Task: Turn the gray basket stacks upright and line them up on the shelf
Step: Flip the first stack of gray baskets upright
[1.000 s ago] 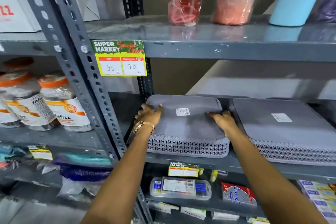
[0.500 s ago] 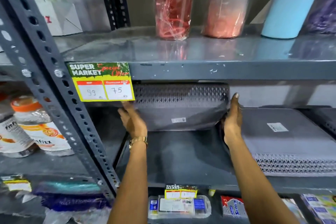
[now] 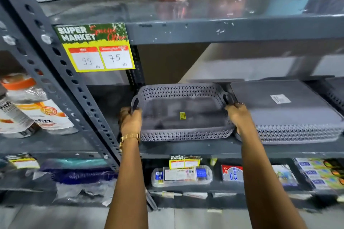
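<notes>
Head view: we grip the gray basket stack (image 3: 183,113) at both ends, left hand (image 3: 131,121) and right hand (image 3: 238,117) with fingers clamped on its rim by the handles. Half a second ago it was tipped on edge, lifted; now it sits open-side up on the shelf (image 3: 186,147). Perforated lattice plastic walls, smooth floor. Beside it, touching, the next stack (image 3: 286,109) lies upside down.
</notes>
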Tool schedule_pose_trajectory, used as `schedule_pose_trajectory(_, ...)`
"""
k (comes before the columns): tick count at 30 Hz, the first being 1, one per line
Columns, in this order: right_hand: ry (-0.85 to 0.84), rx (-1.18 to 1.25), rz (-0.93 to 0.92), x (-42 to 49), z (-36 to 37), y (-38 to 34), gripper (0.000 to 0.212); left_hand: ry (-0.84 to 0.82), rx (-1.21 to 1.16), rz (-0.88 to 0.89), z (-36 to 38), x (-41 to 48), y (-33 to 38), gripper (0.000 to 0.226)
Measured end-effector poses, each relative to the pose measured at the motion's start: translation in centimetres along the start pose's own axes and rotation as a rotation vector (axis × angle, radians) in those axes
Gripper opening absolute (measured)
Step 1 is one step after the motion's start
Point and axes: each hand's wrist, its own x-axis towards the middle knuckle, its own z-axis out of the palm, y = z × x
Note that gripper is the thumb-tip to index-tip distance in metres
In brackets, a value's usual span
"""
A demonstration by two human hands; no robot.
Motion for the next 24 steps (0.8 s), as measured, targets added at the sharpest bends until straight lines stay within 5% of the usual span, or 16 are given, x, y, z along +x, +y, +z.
schedule_pose_trajectory(4, -0.042, -0.075, 0.009, -0.8, 0.5, 1.2, 0.017, -0.032, 0.262, 0.065, 0.7, -1.1, -1.7, 0.076)
schedule_pose_trajectory(8, -0.067, -0.109, -0.004, -1.3, 0.1, 1.3, 0.015, 0.088, 0.484, 0.202, 1.8, -2.8, -0.9, 0.083)
schedule_pose_trajectory(13, -0.056, 0.003, -0.052, -0.9, -3.7, 1.0, 0.042, 0.158, 0.577, 0.656, 7.0, -8.1, 3.1, 0.052)
schedule_pose_trajectory(17, -0.018, 0.220, -0.098, 1.1, -10.0, 1.2, 0.023, -0.028, 0.444, 0.858, 13.5, -14.0, 5.7, 0.035)
schedule_pose_trajectory(21, 0.168, 0.044, -0.234, 3.4, -17.2, 2.9, 0.034, -0.235, 0.296, 0.874, 20.0, -17.9, 7.1, 0.024)
schedule_pose_trajectory(24, 0.205, -0.047, -0.252, 5.9, -22.7, 5.1, 0.032, -0.218, 0.459, 0.754, 24.6, -20.4, 7.1, 0.031)
